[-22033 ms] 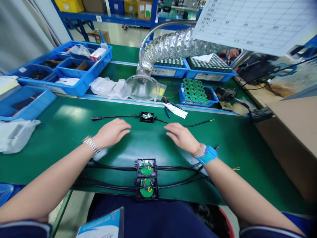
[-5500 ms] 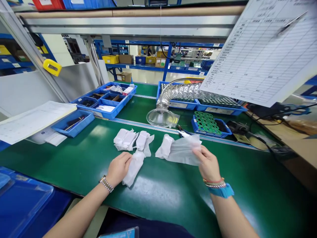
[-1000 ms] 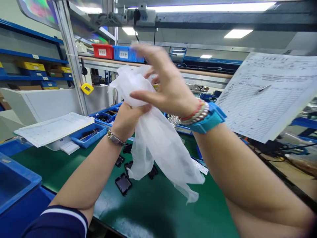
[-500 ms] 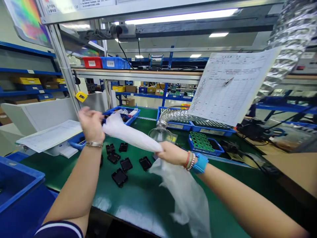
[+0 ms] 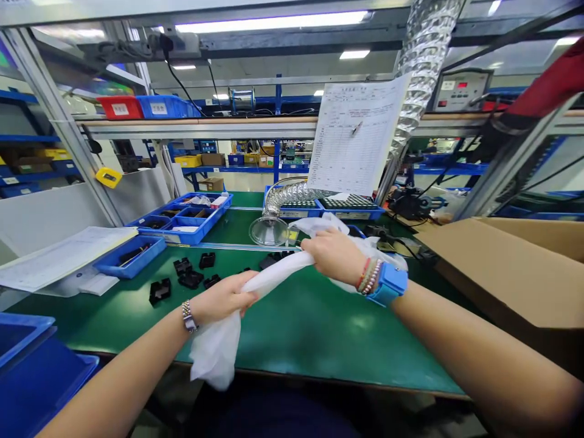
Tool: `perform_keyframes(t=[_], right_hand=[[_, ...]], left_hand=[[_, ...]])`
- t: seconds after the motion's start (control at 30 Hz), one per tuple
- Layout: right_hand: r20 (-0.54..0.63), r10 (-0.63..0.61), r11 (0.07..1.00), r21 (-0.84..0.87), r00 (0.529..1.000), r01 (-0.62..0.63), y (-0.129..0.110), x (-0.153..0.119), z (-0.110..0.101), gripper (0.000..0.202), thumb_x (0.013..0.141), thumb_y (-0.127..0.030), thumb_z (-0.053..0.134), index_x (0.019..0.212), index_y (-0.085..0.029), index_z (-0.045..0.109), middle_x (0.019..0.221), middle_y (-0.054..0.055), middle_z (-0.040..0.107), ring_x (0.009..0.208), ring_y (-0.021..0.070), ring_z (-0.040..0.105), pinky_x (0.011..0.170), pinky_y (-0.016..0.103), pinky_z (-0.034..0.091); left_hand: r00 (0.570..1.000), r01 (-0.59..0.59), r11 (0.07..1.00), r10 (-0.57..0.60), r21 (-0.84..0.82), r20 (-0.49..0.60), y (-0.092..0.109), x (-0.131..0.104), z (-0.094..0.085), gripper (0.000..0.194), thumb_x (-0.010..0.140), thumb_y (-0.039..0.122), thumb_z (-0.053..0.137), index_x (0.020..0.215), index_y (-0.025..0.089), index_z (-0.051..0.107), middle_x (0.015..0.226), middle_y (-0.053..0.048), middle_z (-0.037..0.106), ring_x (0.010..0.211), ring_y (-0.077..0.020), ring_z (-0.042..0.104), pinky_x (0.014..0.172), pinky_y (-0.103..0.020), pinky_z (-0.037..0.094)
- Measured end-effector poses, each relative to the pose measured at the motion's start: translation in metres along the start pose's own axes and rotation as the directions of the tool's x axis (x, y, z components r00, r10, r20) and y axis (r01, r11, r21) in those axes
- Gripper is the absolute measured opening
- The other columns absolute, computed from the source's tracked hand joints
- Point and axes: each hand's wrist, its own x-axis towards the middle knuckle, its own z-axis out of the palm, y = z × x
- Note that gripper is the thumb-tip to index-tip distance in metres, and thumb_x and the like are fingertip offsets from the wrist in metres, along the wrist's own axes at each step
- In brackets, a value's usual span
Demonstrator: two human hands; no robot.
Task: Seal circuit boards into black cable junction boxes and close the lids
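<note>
A translucent white plastic bag (image 5: 283,271) is stretched in a twisted strip between my two hands, over the green tabletop. My left hand (image 5: 223,297) is closed around its lower left part, and a loose end hangs down past the table's front edge. Higher and to the right, my right hand (image 5: 334,255) is closed on the other part, with crumpled film bunched behind and beside the fingers. Several small black plastic housings (image 5: 190,278) lie on the table beyond my left hand; some are partly hidden by the hands and the bag.
A clear extraction hood (image 5: 269,231) on a silver hose stands behind the bag. A divided blue tray (image 5: 201,230) and a small blue bin (image 5: 130,258) sit at left. An open cardboard box (image 5: 497,267) is on the right, and a paper sheet (image 5: 353,137) hangs above.
My left hand has come down and now grips the bag. My right hand has moved right and up, with its film now behind it. The view has turned right, showing the cardboard box more fully.
</note>
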Motion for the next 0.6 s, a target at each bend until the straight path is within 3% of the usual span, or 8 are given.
perform_keyframes(t=[0.1,0.2,0.27,0.33,0.4,0.47,0.53,0.6], right_hand=[[-0.162,-0.041,0.997,-0.074,0.986,0.030,0.016,-0.015,0.008,0.025,0.083,-0.010,0.038,0.081,-0.015,0.062,0.069,0.011,0.062,0.071,0.0217,0.054,0.073,0.035,0.034],[-0.277,-0.043,0.999,-0.039,0.960,0.033,0.034,-0.024,0.013,0.030,0.088,-0.017,0.033,0.087,-0.016,0.063,0.071,0.010,0.062,0.071,0.0215,0.052,0.073,0.035,0.035],[-0.349,-0.006,1.000,0.019,0.937,0.013,0.049,-0.026,0.019,0.029,0.087,-0.019,0.035,0.091,-0.018,0.064,0.072,0.010,0.063,0.074,0.0220,0.053,0.078,0.037,0.036],[-0.404,0.058,0.997,0.075,0.913,-0.030,0.060,-0.025,0.031,0.027,0.085,-0.020,0.038,0.093,-0.018,0.063,0.074,0.009,0.063,0.077,0.0221,0.054,0.084,0.038,0.035],[-0.418,0.142,0.986,0.140,0.897,-0.091,0.060,-0.022,0.051,0.027,0.083,-0.020,0.039,0.095,-0.017,0.063,0.082,0.010,0.065,0.081,0.0225,0.056,0.088,0.040,0.033],[-0.362,0.221,0.962,0.236,0.906,-0.140,0.042,-0.020,0.078,0.027,0.080,-0.017,0.041,0.098,-0.016,0.061,0.091,0.011,0.065,0.088,0.0236,0.056,0.090,0.041,0.033],[-0.219,0.230,0.926,0.348,0.948,-0.144,0.005,-0.023,0.108,0.027,0.075,-0.011,0.044,0.096,-0.014,0.061,0.093,0.012,0.065,0.091,0.0249,0.056,0.088,0.041,0.035],[-0.086,0.185,0.896,0.423,0.979,-0.132,-0.046,-0.034,0.133,0.026,0.069,-0.006,0.046,0.089,-0.013,0.061,0.086,0.010,0.065,0.084,0.0241,0.057,0.080,0.037,0.041]], left_hand=[[0.978,0.166,0.904,-0.099,-0.395,0.185,0.001,-0.014,0.018,0.034,0.073,0.038,0.062,0.098,0.017,0.051,0.056,0.007,0.042,0.042,-0.0047,0.036,0.042,-0.017,0.033],[0.937,0.283,0.822,-0.125,-0.495,0.328,0.003,-0.025,0.038,0.036,0.069,0.036,0.067,0.095,0.014,0.057,0.048,0.008,0.039,0.037,-0.0036,0.033,0.037,-0.016,0.031],[0.921,0.302,0.749,-0.070,-0.590,0.383,0.009,-0.034,0.045,0.027,0.072,0.037,0.064,0.077,0.011,0.060,0.043,0.007,0.039,0.032,-0.0035,0.031,0.033,-0.017,0.032],[0.921,0.237,0.605,0.109,-0.760,0.374,0.019,-0.041,0.043,0.029,0.076,0.041,0.058,0.068,0.013,0.058,0.040,0.006,0.038,0.028,-0.0047,0.031,0.030,-0.019,0.034],[0.935,0.060,0.425,0.293,-0.903,0.200,0.030,-0.040,0.034,0.029,0.080,0.041,0.052,0.065,0.017,0.057,0.038,0.007,0.037,0.024,-0.0052,0.031,0.028,-0.019,0.035],[0.954,-0.220,0.364,0.274,-0.905,-0.122,0.037,-0.026,0.018,0.028,0.083,0.040,0.047,0.066,0.020,0.056,0.039,0.007,0.038,0.025,-0.0046,0.034,0.030,-0.017,0.037],[0.869,-0.457,0.584,0.131,-0.671,-0.477,0.034,-0.001,0.001,0.030,0.086,0.043,0.042,0.072,0.021,0.057,0.046,0.005,0.047,0.036,-0.0060,0.046,0.040,-0.017,0.044],[0.719,-0.441,0.828,0.096,-0.345,-0.688,0.020,0.030,-0.011,0.035,0.087,0.049,0.038,0.086,0.021,0.059,0.061,0.000,0.059,0.058,-0.0120,0.059,0.054,-0.024,0.051]])
